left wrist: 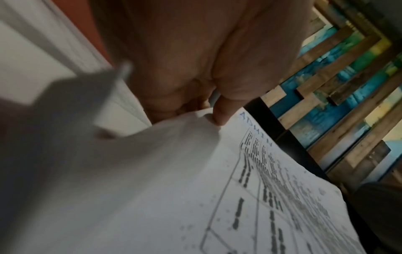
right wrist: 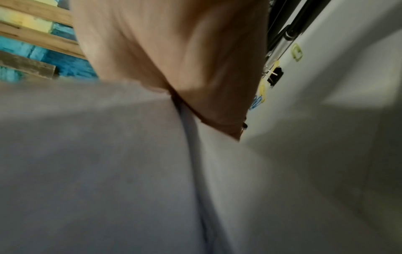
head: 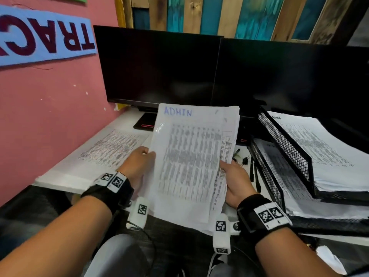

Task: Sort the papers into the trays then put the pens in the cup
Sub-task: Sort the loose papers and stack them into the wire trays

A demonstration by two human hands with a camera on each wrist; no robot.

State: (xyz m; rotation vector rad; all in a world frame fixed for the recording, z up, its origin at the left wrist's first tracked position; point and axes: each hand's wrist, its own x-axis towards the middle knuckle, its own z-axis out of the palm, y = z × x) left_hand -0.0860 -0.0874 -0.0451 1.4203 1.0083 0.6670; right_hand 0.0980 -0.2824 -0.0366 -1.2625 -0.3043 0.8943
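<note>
Both hands hold the "ADMIN" paper stack above the counter: left hand pinching its left edge, right hand fingers curled around the right edge, mesh trays just right.

Both arms reach forward, each with a black band on the wrist. The left hand pinches the papers' left edge, and the right hand grips their right edge
</note>
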